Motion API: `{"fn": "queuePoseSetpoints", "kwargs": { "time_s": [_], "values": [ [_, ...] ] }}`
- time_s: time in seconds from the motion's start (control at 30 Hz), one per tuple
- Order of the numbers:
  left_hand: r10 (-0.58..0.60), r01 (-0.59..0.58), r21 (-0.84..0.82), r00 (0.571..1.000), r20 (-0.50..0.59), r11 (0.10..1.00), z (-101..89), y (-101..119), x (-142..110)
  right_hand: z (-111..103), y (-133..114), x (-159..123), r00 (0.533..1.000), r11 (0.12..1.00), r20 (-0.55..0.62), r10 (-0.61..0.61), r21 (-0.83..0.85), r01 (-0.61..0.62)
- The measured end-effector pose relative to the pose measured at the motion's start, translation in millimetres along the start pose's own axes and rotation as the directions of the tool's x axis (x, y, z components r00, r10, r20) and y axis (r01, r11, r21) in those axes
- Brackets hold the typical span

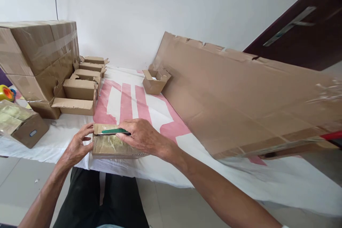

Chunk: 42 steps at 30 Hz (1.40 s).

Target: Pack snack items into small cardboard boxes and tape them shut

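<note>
Working at the near edge of the surface (pixel 160 166), we grip the green cutter (pixel 110 131) in our right hand (pixel 141 134) along the taped box's (pixel 107 149) seam, left hand (pixel 76 145) open against its end, flaps unopened.

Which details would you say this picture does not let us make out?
All in the head view:
- Contents of the taped box: hidden by its top.
- Right end of the green tool: covered by the right hand.
- Wording on the small label: too small.
- White item in the small open box: mostly hidden by the walls.
- Yellow roll: cut off by the left edge.
</note>
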State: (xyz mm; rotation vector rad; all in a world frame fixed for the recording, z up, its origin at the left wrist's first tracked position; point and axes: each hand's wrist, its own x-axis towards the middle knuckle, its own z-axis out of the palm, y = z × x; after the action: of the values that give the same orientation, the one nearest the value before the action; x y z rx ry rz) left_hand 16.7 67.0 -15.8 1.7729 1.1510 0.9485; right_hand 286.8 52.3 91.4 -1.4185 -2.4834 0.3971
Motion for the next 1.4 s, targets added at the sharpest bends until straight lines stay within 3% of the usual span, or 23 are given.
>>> {"fn": "queuePoseSetpoints", "kwargs": {
  "time_s": [0.33,0.6,0.9,1.13,1.3,1.4],
  "values": [
    [0.020,-0.020,0.025,1.000,0.003,0.999,0.8,-4,2,-17,-14,16,0.993,0.955,0.113,0.022,-0.295,0.012],
    [0.022,-0.021,0.116,1.000,-0.005,0.993,-1.4,-3,7,-38,-34,24,0.964,0.887,0.263,-0.032,-0.438,0.149],
    [0.022,-0.026,0.226,1.000,0.018,0.974,-1.8,8,9,-37,13,3,0.981,0.917,0.194,0.024,-0.394,0.056],
    [0.013,-0.018,0.108,0.999,0.050,0.994,0.5,5,13,-28,16,10,0.984,0.896,0.179,-0.017,-0.434,0.095],
    [0.001,-0.008,0.164,0.999,0.047,0.986,-0.4,7,15,-34,28,-4,0.965,0.863,0.237,-0.112,-0.458,0.212],
    [-0.013,0.003,0.152,0.998,0.063,0.988,1.3,11,16,-33,33,-8,0.973,0.873,0.219,-0.066,-0.459,0.163]
  ]
}}
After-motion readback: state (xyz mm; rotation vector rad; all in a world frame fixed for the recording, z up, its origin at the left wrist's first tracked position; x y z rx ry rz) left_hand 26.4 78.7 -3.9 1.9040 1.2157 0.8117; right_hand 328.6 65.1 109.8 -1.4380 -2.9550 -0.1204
